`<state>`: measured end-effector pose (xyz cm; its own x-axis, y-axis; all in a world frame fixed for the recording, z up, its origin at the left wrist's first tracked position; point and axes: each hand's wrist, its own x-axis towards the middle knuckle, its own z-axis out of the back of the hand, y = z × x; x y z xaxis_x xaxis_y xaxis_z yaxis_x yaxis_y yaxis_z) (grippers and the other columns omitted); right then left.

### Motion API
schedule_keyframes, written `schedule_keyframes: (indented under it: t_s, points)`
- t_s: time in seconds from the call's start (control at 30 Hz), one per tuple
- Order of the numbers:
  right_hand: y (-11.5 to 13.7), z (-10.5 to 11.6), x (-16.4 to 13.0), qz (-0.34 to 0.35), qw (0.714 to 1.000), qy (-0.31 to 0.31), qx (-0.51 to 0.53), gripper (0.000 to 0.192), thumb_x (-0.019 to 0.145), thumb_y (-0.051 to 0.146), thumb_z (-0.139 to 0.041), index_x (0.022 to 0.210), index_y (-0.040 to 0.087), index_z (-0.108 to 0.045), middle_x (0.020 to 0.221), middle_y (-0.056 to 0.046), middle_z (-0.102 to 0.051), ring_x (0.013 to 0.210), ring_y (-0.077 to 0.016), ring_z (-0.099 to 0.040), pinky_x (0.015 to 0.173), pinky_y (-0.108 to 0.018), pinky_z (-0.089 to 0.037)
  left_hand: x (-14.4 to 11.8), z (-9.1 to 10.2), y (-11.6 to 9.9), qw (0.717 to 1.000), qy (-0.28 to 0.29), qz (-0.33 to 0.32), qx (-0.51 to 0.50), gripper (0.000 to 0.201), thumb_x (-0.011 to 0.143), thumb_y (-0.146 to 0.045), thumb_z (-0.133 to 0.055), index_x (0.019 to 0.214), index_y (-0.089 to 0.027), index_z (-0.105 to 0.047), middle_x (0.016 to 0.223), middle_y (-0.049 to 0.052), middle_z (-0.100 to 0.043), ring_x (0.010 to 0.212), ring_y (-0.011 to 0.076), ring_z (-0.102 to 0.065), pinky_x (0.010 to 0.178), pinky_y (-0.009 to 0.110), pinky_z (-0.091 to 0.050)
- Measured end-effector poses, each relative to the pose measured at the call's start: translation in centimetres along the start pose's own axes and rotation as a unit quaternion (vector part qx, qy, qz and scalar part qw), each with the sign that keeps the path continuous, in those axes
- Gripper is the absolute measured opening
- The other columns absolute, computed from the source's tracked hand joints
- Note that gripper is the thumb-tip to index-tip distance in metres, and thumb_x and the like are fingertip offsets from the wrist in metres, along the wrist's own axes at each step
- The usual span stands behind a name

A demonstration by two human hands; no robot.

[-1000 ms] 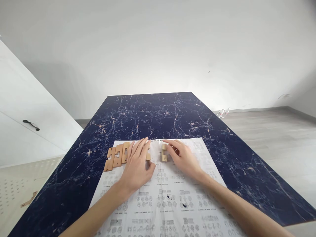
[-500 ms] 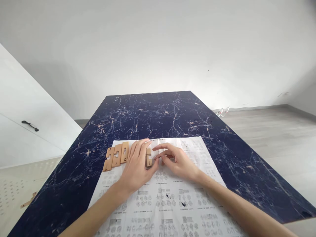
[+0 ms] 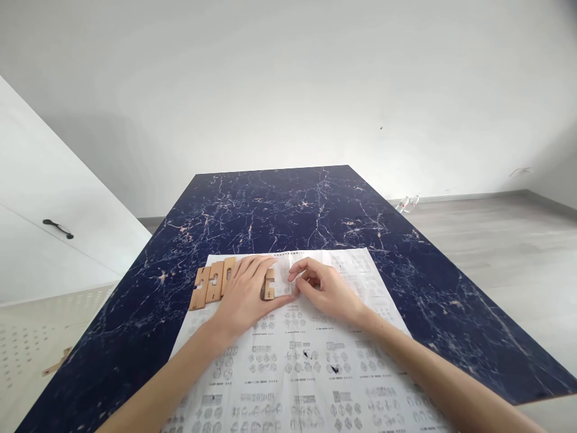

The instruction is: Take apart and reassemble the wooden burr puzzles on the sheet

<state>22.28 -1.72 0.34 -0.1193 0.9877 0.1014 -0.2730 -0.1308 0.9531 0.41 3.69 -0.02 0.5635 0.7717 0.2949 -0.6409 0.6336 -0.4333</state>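
My left hand (image 3: 243, 297) lies flat on a white printed instruction sheet (image 3: 302, 355), fingers spread over wooden puzzle pieces. A notched wooden piece (image 3: 269, 284) sits just right of its fingers, touching the thumb side. Three more notched wooden pieces (image 3: 211, 285) lie side by side at the sheet's far left corner, partly under the fingertips. My right hand (image 3: 322, 288) rests on the sheet beside the lone piece, fingers curled, its fingertips close to that piece; it holds nothing that I can see.
The sheet lies on a dark blue marbled table (image 3: 279, 204). A white cabinet with a black handle (image 3: 56, 228) stands at the left. Grey floor and a white wall lie beyond; small bottles (image 3: 407, 203) sit by the wall.
My right hand slid a wooden piece leftward until it joined the pieces by my left hand, then drew its fingers back slightly. My left hand stayed over the row of pieces.
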Motion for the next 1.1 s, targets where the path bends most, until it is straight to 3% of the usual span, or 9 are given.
schedule_keyframes:
  t_s: [0.2, 0.37, 0.5, 0.67, 0.83, 1.0, 1.1]
  points:
    - [0.0, 0.0, 0.0, -0.001, 1.0, 0.006, 0.002, 0.014, 0.096, 0.017, -0.054, 0.104, 0.023, -0.064, 0.095, -0.003, -0.075, 0.077, -0.0183, -0.074, 0.07, -0.034, -0.055, 0.0, 0.4, 0.3, 0.999, -0.005, -0.034, 0.026, 0.084, 0.08, -0.076, -0.079, 0.144, -0.025, -0.059, 0.149, 0.013, -0.062, 0.145, 0.0396, -0.05, 0.12, 0.06, -0.043]
    - [-0.4, 0.0, 0.1, 0.001, 1.0, 0.005, 0.0, 0.014, 0.097, 0.018, -0.054, 0.105, 0.023, -0.064, 0.095, -0.003, -0.076, 0.075, -0.0172, -0.074, 0.068, -0.032, -0.054, 0.2, 0.6, -0.2, 0.997, 0.002, -0.061, 0.046, 0.061, 0.085, -0.073, -0.076, 0.124, -0.027, -0.072, 0.149, 0.01, -0.062, 0.147, 0.04, -0.045, 0.119, 0.061, -0.045]
    - [-0.5, 0.1, 0.2, -0.01, 1.0, 0.011, 0.004, 0.014, 0.097, 0.017, -0.054, 0.106, 0.022, -0.064, 0.096, -0.004, -0.077, 0.074, -0.0169, -0.074, 0.069, -0.032, -0.055, 0.4, 0.5, 0.1, 0.994, -0.006, -0.076, 0.072, 0.058, 0.087, -0.069, -0.077, 0.129, -0.028, -0.073, 0.149, 0.009, -0.064, 0.147, 0.0411, -0.044, 0.117, 0.063, -0.046]
    - [-0.4, 0.2, 0.2, -0.019, 1.0, 0.013, -0.007, 0.012, 0.099, 0.019, -0.055, 0.106, 0.023, -0.064, 0.082, -0.002, -0.074, 0.072, -0.0181, -0.07, 0.067, -0.032, -0.052, 0.5, 0.4, 0.9, 0.993, -0.031, -0.056, 0.101, 0.056, 0.097, -0.059, -0.072, 0.139, -0.023, -0.067, 0.139, 0.01, -0.071, 0.138, 0.0391, -0.053, 0.114, 0.061, -0.049]
    - [-0.1, 0.2, 0.1, -0.023, 0.999, 0.016, -0.016, 0.013, 0.099, 0.019, -0.054, 0.105, 0.023, -0.064, 0.08, -0.001, -0.074, 0.067, -0.0172, -0.065, 0.063, -0.031, -0.049, 0.4, 0.3, 1.5, 0.989, -0.077, -0.035, 0.121, 0.04, 0.101, -0.044, -0.066, 0.133, -0.02, -0.067, 0.132, 0.012, -0.072, 0.129, 0.0368, -0.061, 0.112, 0.059, -0.05]
    - [-0.4, 0.1, 0.1, -0.016, 1.0, 0.014, -0.005, 0.014, 0.098, 0.017, -0.054, 0.105, 0.023, -0.064, 0.084, -0.001, -0.075, 0.071, -0.0172, -0.068, 0.067, -0.032, -0.05, 0.0, 0.6, -0.2, 0.989, -0.087, -0.09, 0.074, 0.039, 0.104, -0.027, -0.058, 0.143, -0.022, -0.055, 0.142, 0.013, -0.064, 0.135, 0.0331, -0.058, 0.113, 0.054, -0.051]
    - [-0.4, 0.1, 0.1, 0.006, 1.0, 0.008, -0.016, 0.015, 0.096, 0.014, -0.054, 0.102, 0.022, -0.064, 0.083, -0.001, -0.074, 0.071, -0.017, -0.068, 0.067, -0.031, -0.05, -0.9, 0.4, -2.3, 0.987, -0.06, -0.148, 0.015, 0.033, 0.105, -0.02, -0.056, 0.138, -0.023, -0.056, 0.132, 0.011, -0.065, 0.125, 0.028, -0.063, 0.108, 0.048, -0.055]
